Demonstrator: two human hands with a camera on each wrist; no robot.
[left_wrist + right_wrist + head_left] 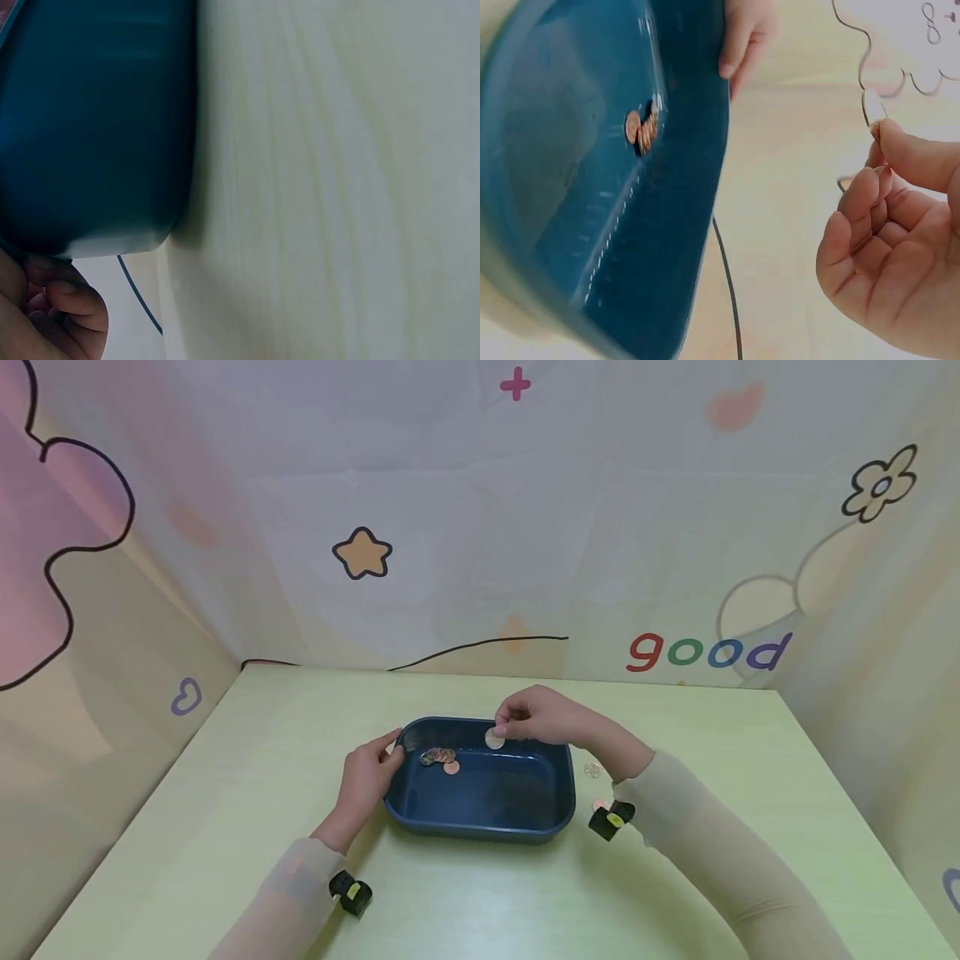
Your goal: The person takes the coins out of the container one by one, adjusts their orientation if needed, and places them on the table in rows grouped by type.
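— Right grip: state?
— Pinching a pale coin between thumb and fingertips. Coin's up at the far side of the blue tub, seen against its inner wall in the head view. Can't tell how high.
— Left grip?
— Clamped on the tub's rim, left end, toward the far corner. Thumb shows at the rim.
— Tub contents?
— Coin pile on the bottom, far left, pieces overlapping. One copper coin right by it, contact unclear.
— Outside?
— Two on the desk, near the tub's right end: a silvery coin and, closer to the person, a reddish coin, partly hidden by the right wrist camera.
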